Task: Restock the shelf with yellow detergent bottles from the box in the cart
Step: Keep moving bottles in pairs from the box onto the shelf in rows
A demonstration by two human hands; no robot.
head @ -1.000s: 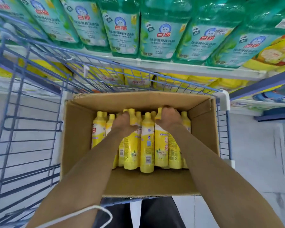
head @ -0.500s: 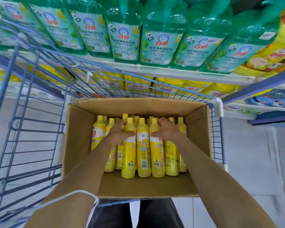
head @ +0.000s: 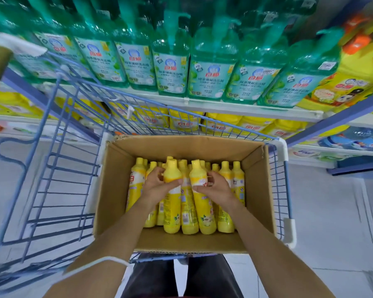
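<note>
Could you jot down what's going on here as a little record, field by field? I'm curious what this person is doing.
Setting: blue cart in front of shop shelves
Box: cardboard box in the cart, holding upright yellow bottles
Left hand: grips left bottle near its neck
Right hand: grips right bottle near its neck
Upper shelf: green bottles
Lower shelf: yellow containers

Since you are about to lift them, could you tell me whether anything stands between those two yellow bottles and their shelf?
Yes: the box's far wall and the cart's wire end stand between the gripped bottles and the yellow shelf row; lift over both.
</note>
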